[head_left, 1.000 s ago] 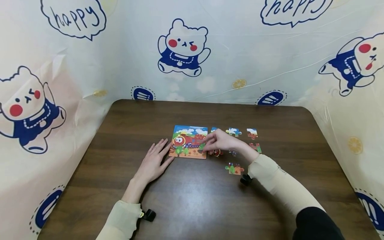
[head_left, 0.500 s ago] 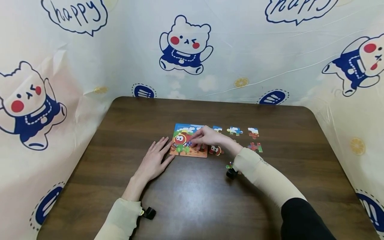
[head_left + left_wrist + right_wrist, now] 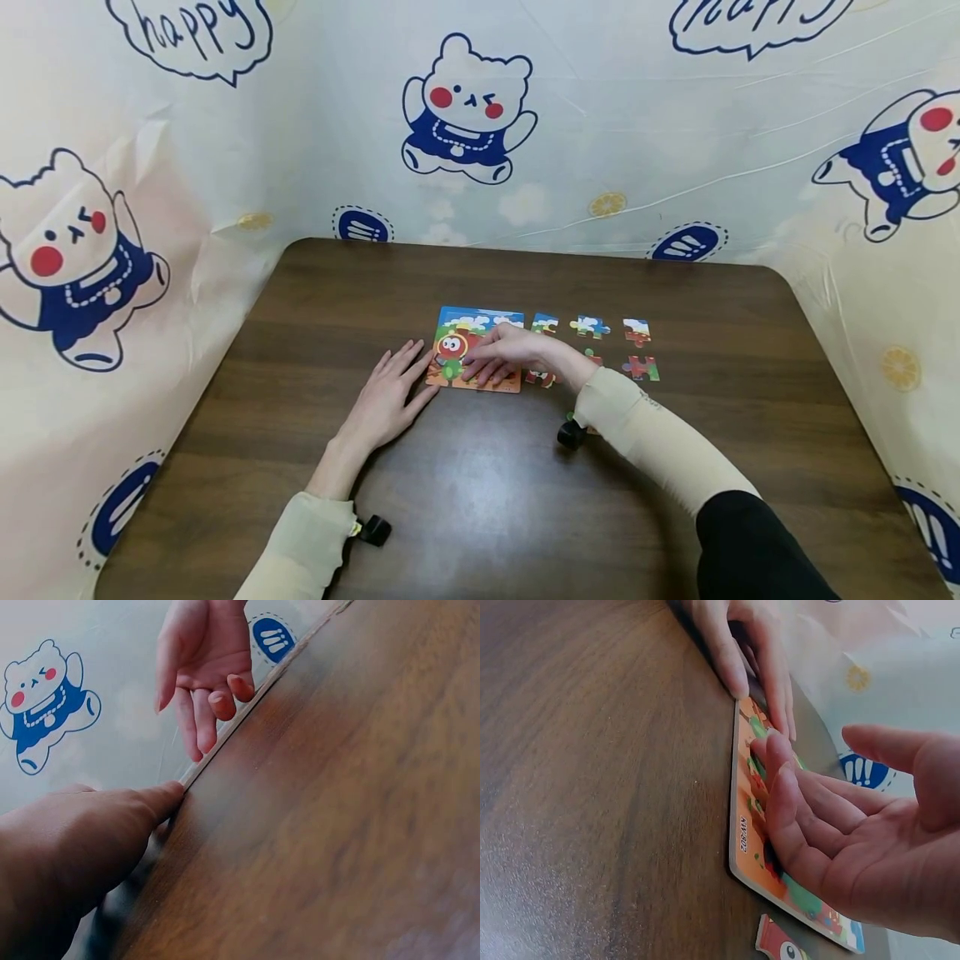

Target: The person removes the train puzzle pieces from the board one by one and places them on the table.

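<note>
A colourful picture puzzle board (image 3: 453, 375) with a red-faced cartoon figure lies flat on the table. My left hand (image 3: 386, 402) rests on the table at its left side, fingers spread and fingertips right at the board's edge. Over the board's middle and right part reaches my right hand (image 3: 504, 353). In the right wrist view that right hand (image 3: 855, 832) has relaxed, slightly bent fingers, the fingertips close over the picture, and its thumb stands apart. No piece shows between those fingers. The left hand (image 3: 742, 652) also appears there, with its thumb at the board's corner.
To the right of the board lie several loose jigsaw pieces, among them a blue sky piece (image 3: 590, 326), a cloud piece (image 3: 637, 332) and a red-green piece (image 3: 642, 367). Others are partly hidden by the right forearm (image 3: 660, 442). Brown wooden table (image 3: 480, 500); printed curtains (image 3: 600, 108) surround it.
My right hand has moved left from the board's right edge to over its middle, and its fingers have loosened from a pinched pose. The left hand has stayed in place.
</note>
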Demonstrator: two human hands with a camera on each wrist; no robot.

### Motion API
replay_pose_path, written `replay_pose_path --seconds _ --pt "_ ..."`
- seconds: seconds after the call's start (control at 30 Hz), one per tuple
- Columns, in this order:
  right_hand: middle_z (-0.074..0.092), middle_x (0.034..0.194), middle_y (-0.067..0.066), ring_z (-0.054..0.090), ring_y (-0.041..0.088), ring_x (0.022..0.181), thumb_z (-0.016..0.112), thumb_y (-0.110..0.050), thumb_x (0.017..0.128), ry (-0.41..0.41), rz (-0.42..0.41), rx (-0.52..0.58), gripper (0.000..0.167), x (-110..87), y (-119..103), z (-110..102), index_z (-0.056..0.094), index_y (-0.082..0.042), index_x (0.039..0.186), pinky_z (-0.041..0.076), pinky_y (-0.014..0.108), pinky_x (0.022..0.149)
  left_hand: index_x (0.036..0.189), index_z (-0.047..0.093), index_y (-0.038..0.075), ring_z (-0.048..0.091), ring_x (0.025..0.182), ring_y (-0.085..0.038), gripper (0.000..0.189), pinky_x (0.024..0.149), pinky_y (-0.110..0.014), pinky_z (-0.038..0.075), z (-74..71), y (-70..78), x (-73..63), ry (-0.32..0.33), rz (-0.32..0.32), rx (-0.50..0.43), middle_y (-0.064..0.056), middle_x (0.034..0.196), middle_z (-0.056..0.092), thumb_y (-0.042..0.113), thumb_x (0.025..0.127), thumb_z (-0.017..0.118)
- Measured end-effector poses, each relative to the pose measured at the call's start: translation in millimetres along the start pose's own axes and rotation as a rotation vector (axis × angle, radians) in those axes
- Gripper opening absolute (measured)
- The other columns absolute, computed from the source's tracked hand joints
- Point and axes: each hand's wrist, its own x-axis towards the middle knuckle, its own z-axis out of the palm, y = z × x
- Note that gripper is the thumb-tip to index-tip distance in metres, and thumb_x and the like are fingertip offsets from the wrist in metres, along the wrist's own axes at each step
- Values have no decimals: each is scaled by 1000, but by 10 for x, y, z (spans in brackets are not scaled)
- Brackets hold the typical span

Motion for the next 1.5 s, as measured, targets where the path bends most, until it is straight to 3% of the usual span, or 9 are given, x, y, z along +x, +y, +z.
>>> replay_pose_path --seconds 0.13,0.37,0.6,0.87,1.3,1.5 --pt "73 140 27 79 12 89 50 -22 119 -24 8 28 42 3 16 -30 66 5 146 63 25 78 164 52 9 34 168 -38 68 138 -63 22 -5 6 -11 6 0 -3 -18 176 43 43 108 69" --pt "77 136 23 79 13 89 52 -25 118 17 29 33 41 -23 19 -46 67 2 146 64 25 77 164 52 10 34 168 -38 67 138 -63 23 -3 9 -19 10 10 -9 -18 176 43 43 108 69" --pt "74 141 23 74 14 93 51 -24 119 -27 14 72 44 1 36 -38 65 7 147 64 25 79 164 53 9 35 167 -38 67 137 -64 24 -26 24 -21 14 14 0 -19 175 44 43 108 69" --pt "75 135 18 74 15 96 51 -21 118 9 39 140 44 10 47 -43 61 4 153 64 27 80 163 54 9 35 167 -38 66 137 -64 23 -12 11 -20 15 19 3 -19 175 43 42 108 69" --pt "76 128 14 71 11 87 53 -23 118 91 28 76 43 2 -1 39 62 1 153 63 22 74 163 54 8 36 167 -38 65 137 -63 24 -20 22 -19 19 20 0 -19 175 44 42 109 68" --pt "75 130 18 72 12 86 55 -23 117 110 7 53 44 -28 -33 89 63 2 153 64 23 77 162 55 8 36 167 -37 64 138 -63 23 -21 27 -19 19 19 -8 -19 175 44 42 109 68"
